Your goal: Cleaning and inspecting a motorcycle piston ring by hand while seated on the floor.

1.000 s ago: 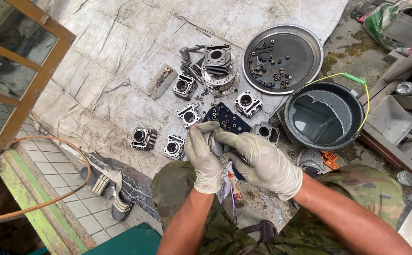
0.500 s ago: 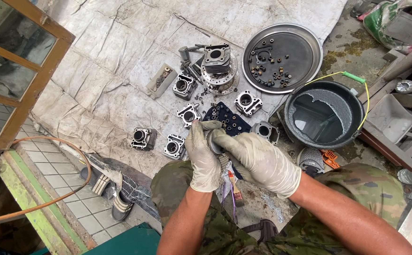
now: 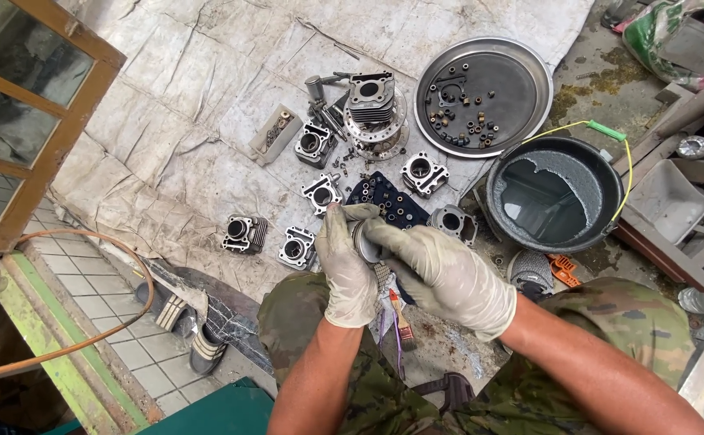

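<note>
Both my hands wear pale, dirty gloves and meet over my knees. My left hand (image 3: 345, 270) wraps around a small round metal engine part (image 3: 365, 240), and my right hand (image 3: 440, 274) presses on it from the right. Most of the part is hidden by the fingers. Just beyond my hands lies a dark flat plate with holes (image 3: 388, 201) on a grey tarp (image 3: 191, 121). Several metal engine cylinders lie around it, one (image 3: 245, 233) at the left, one (image 3: 298, 248) near my left hand, one (image 3: 423, 173) further back.
A round metal tray (image 3: 521, 76) with small bolts sits at the back. A black bucket (image 3: 555, 193) of dark liquid stands at the right. A finned cylinder (image 3: 372, 101) rests on a disc. A wooden window frame (image 3: 53, 121), an orange hose (image 3: 118, 322) and sandals (image 3: 182, 318) are at the left.
My hands have stayed together on the small part, shifting slightly; the right fingers have moved further over it. Nothing else has moved.
</note>
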